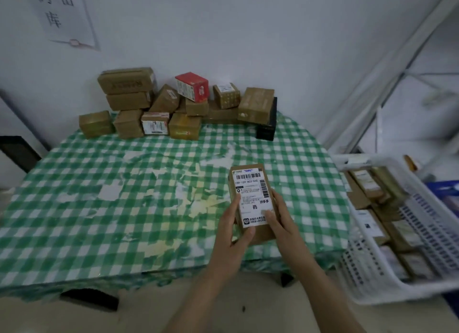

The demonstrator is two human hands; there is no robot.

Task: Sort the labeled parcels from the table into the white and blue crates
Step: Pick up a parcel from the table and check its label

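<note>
Two hands grip one parcel.

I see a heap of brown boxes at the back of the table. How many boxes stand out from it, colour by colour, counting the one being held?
Red box: 1
Black box: 1
White-fronted box: 1
Brown labelled parcel, gripped by the left hand and the right hand: 1
Total: 4

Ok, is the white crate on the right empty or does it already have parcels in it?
Not empty. The white crate holds several labeled parcels lying flat inside it; whether they are stacked, cannot tell.
</note>
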